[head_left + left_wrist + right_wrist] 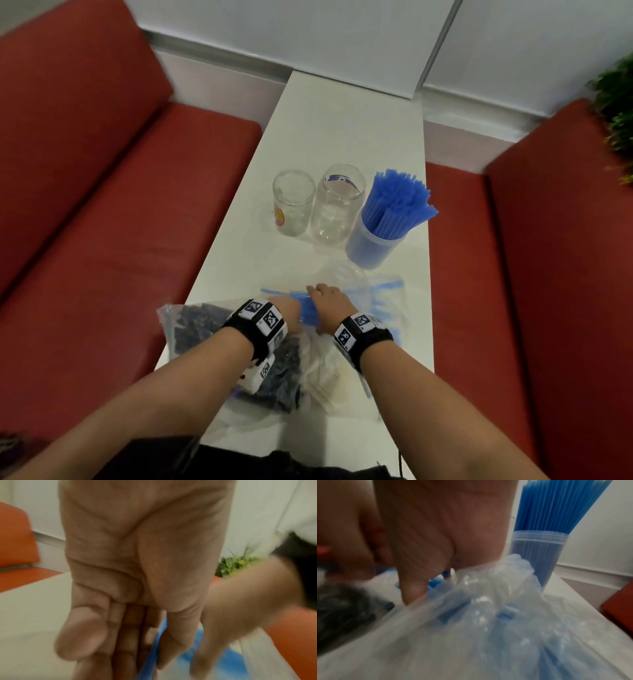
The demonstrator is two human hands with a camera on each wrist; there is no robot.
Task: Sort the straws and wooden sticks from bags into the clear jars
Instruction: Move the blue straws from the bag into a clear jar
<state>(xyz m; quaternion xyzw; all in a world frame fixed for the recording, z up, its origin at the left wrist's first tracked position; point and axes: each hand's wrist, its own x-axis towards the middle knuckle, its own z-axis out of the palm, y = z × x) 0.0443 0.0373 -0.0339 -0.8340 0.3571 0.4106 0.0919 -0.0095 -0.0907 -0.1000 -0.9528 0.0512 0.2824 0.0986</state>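
Head view: we see a narrow white table (342, 113) running away from us between two red benches (102, 171), its far end against the wall. Both hands work at the near half. Our left hand (287, 310) and right hand (327, 303) meet over a clear zip bag of blue straws (383, 305), which reaches close to the table's right edge. A bag of dark pieces (191, 325) lies at the left edge, and a bag of pale contents (325, 377) sits under our wrists. Beyond the bags stand two empty clear jars (294, 207), touching, and just right of them a plastic tub packed with upright blue straws (394, 202), near the right edge. The far half of the table is open room.

The left wrist view, blurred, shows what the head view hides: straight left fingers (126, 635) lying along a blue strip (154, 649), thumb beside it. In the right wrist view the crumpled bag covers the right fingers, so we cannot tell their grip.
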